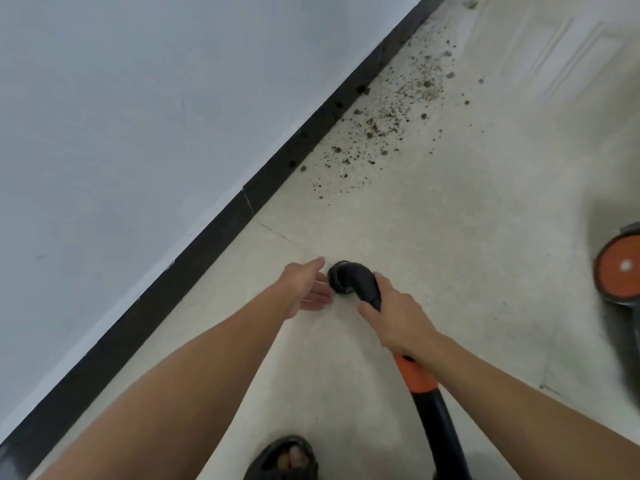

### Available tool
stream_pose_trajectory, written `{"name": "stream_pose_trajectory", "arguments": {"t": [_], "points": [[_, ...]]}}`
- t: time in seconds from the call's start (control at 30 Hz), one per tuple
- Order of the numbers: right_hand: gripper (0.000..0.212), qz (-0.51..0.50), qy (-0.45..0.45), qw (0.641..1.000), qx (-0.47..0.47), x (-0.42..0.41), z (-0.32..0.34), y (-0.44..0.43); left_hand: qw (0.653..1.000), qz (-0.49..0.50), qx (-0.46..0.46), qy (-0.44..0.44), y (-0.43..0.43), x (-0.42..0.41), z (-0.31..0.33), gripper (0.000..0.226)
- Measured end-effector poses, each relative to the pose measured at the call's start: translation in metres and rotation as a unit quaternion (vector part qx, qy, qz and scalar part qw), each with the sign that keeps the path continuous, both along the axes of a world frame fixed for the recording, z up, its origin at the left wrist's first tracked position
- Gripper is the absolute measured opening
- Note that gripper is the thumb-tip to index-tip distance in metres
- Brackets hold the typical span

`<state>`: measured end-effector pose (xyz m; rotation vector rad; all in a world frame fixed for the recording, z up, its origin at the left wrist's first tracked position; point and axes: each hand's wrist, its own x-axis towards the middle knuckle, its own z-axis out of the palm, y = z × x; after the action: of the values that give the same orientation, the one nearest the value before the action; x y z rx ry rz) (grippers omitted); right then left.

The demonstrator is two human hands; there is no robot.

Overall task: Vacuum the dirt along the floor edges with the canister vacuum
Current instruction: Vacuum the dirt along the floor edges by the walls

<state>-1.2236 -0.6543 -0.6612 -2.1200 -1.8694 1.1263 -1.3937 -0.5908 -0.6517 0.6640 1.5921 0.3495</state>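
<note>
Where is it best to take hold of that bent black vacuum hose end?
On the straight neck behind the bend of the hose end, from above, as the right hand grips it now. That leaves the open mouth free to aim at the dirt.

The vacuum (620,271) is cut off by the right edge. The hose (437,438) and a sandal (282,459) run off the near edge. The right grip (398,320) hides part of the hose.
</note>
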Motion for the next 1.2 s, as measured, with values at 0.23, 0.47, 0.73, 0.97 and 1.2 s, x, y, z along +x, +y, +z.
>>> {"name": "stream_pose_trajectory", "arguments": {"t": [0.23,0.47,0.73,0.97,1.2], "points": [[0.031,-0.171,0.258,0.944,-0.117,0.017,0.013,-0.029,0.997,-0.001,-0.075,-0.029,0.002,0.053,-0.001,0.059],[0.016,-0.279,0.437,0.806,-0.285,0.06,0.03,-0.109,0.994,0.087,-0.037,-0.047,0.012,0.096,-0.007,0.049],[0.016,-0.086,-0.022,0.992,-0.089,0.031,0.026,-0.092,0.995,0.076,-0.052,-0.047,0.019,0.083,0.012,0.064],[0.028,0.009,-0.027,0.995,-0.098,0.003,0.021,-0.061,0.976,0.209,0.005,-0.056,0.044,0.042,-0.003,0.048],[0.028,0.01,-0.009,0.988,-0.151,0.02,0.008,-0.027,0.956,0.242,-0.023,-0.162,0.089,0.037,-0.011,0.026]]}}
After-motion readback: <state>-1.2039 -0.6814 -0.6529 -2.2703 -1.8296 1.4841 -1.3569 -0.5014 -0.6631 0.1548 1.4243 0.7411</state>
